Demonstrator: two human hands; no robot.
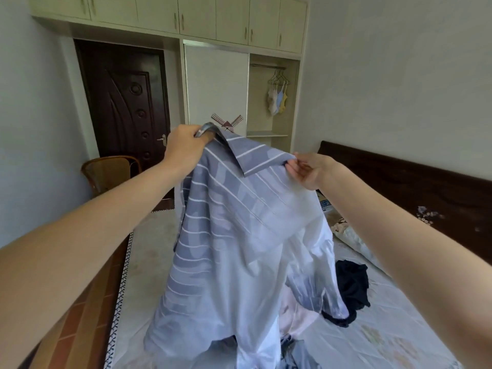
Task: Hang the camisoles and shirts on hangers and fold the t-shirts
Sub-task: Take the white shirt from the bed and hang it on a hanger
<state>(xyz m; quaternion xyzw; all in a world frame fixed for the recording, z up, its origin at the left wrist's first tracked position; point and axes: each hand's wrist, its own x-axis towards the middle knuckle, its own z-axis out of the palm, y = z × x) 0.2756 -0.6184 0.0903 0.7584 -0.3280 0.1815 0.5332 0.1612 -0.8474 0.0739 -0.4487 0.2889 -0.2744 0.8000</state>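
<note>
Above bed (pixel 149 251), shirt (pixel 239 235) between hands.

Both arms reach forward, left hand (pixel 183 147) gripping, right hand (pixel 310 170) pinching.

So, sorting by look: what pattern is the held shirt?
Grey-blue and white with thin white stripes on the shirt, seen in the head view.

home bedroom: pale patterned bed sheet (pixel 149 251) below dark wooden headboard (pixel 415 182), built-in cream wardrobe (pixel 218 83) with pastel camisoles on wire hangers (pixel 277 98), dark carved wooden door (pixel 125 102), brown wicker chair (pixel 109 171).
</note>
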